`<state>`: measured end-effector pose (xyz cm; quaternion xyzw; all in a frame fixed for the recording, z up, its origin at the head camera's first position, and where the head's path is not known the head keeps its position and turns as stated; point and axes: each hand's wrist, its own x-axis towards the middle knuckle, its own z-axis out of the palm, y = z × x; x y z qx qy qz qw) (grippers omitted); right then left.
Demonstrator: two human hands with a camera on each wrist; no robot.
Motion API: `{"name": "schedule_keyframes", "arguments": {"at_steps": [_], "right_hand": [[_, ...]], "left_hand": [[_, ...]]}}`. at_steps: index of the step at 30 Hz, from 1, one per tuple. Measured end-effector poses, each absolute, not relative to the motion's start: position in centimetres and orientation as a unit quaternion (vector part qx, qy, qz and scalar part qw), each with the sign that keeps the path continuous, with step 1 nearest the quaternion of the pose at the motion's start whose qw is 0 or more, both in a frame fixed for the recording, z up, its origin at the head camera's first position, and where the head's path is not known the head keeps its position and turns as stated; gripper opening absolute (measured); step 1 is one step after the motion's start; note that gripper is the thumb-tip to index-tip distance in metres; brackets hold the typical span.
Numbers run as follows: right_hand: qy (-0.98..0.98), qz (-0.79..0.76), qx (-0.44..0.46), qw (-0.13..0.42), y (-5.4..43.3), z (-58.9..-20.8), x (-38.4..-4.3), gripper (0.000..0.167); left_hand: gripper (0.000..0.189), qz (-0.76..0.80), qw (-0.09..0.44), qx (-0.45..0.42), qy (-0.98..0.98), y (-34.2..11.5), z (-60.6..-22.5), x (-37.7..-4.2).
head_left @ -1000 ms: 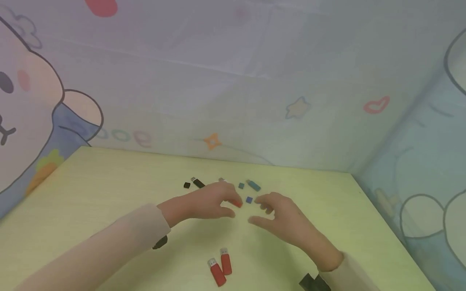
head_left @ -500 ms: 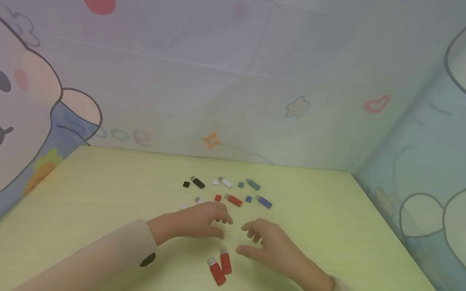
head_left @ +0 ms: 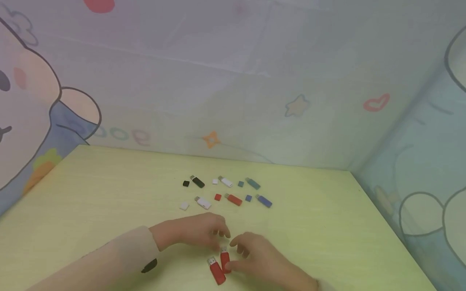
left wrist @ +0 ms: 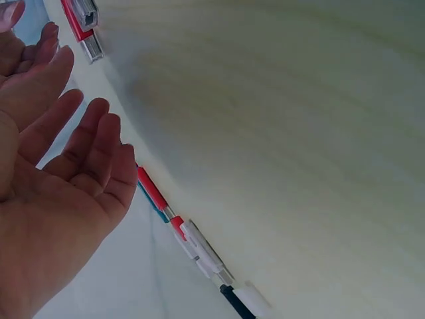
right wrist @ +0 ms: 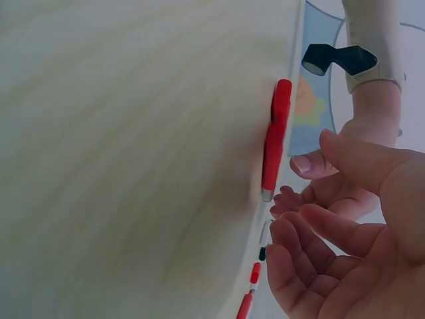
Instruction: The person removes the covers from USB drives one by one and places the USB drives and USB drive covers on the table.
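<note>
Two red USB sticks without caps, a left one [head_left: 217, 273] and a right one [head_left: 225, 260], lie side by side near me, metal plugs pointing away. My left hand [head_left: 194, 231] hovers just beyond them, fingers loosely bent and holding nothing. To their right is my right hand [head_left: 262, 258]; its thumb overlaps the right stick in the head view. In the right wrist view the right hand [right wrist: 345, 266] has relaxed fingers with nothing between them, beside the red sticks [right wrist: 273, 146]. The left wrist view shows the left palm [left wrist: 66, 206] bare.
Farther back, two rows of uncapped USB sticks lie, each with its small cap to the left: black [head_left: 198, 182], white [head_left: 225, 182] and teal [head_left: 253, 183] behind; white [head_left: 203, 203], red [head_left: 234, 199] and blue [head_left: 263, 201] in front. A printed cloth wall [head_left: 240, 121] borders the table [head_left: 120, 173].
Both hands have drawn back from the rear rows toward the two near red sticks, uncovering the rear sticks and caps. The USB sticks stay where they were.
</note>
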<state>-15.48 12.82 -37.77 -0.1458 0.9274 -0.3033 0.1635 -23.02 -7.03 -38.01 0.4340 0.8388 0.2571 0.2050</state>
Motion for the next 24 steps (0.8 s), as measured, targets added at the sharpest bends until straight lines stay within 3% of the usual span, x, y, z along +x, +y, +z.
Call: {"name": "schedule_keyframes", "arguments": {"at_steps": [24], "right_hand": [[0.93, -0.241, -0.218, 0.171, 12.3, -38.6, -16.01, 0.028]], "left_hand": [[0.021, 0.227, 0.212, 0.465, 0.829, -6.28, -39.11, -22.91]]}}
